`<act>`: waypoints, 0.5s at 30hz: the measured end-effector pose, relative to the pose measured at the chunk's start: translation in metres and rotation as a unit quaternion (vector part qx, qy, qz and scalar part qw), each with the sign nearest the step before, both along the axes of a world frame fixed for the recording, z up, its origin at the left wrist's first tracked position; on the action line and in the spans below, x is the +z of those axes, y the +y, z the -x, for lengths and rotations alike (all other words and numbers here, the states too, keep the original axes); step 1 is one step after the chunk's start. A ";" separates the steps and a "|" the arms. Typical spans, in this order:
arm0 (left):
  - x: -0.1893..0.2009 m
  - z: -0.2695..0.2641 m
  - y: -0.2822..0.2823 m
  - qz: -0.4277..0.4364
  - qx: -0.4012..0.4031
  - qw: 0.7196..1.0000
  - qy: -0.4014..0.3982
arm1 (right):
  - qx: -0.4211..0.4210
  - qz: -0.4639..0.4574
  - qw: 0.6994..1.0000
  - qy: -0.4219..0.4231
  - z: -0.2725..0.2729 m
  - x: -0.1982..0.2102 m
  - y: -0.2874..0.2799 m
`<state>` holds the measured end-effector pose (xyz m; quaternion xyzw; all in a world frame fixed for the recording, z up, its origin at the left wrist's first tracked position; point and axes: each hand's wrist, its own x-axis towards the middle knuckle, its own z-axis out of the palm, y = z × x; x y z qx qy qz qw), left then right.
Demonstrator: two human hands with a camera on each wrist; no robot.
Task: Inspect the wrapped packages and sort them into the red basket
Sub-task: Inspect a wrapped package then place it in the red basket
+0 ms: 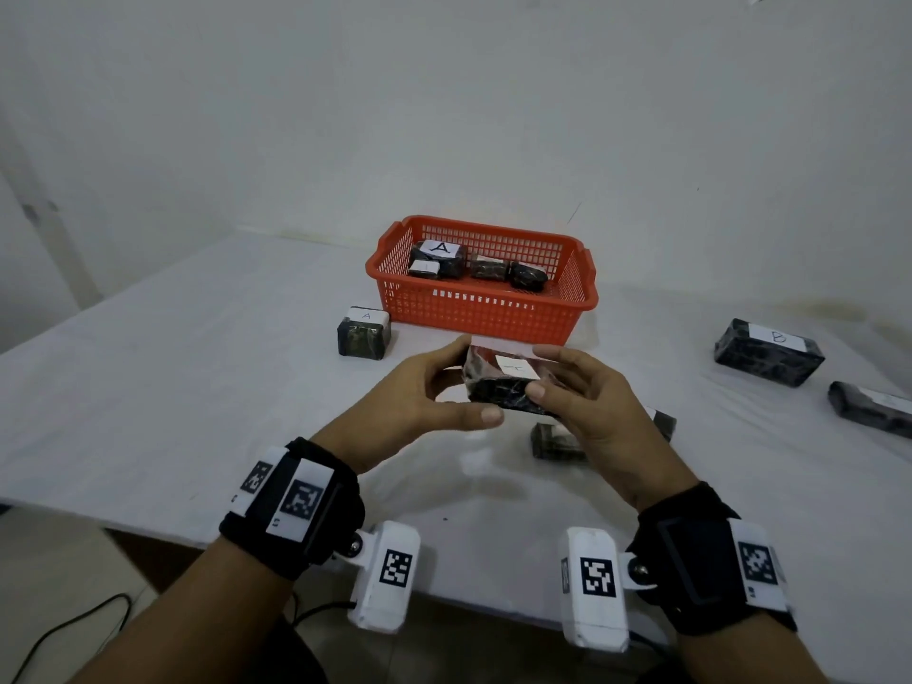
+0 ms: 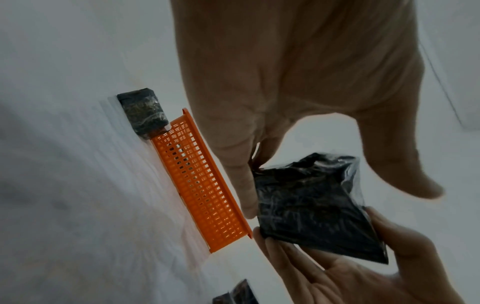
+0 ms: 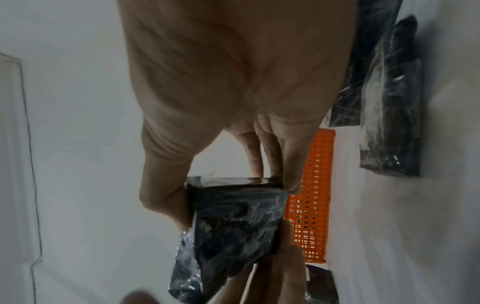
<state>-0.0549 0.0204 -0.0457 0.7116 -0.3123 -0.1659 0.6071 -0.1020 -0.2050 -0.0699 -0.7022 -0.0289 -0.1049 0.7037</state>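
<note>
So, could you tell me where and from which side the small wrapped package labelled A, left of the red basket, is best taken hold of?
Take the small black plastic-wrapped package labelled A from above, fingers and thumb across its two short upright sides. It sits flat on the white table as a compact block, label up. Its right side lies close to the red mesh plastic basket, so the nearer left hand probably suits, once free.

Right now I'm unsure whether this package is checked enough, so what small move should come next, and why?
Probably tilt the package a little toward you to read its white label, which is too blurred to make out. Both hands, left and right, hold it above the table, just short of the red basket, so a short forward carry would follow.
</note>
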 end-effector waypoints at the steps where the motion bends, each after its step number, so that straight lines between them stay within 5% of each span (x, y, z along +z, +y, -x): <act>1: 0.000 0.001 -0.001 0.002 0.016 1.000 -0.005 | 0.003 0.007 1.000 0.002 0.001 0.000 0.000; 15: -0.002 -0.006 -0.003 0.024 0.065 0.997 -0.020 | 0.015 0.084 0.996 0.024 0.002 0.006 -0.001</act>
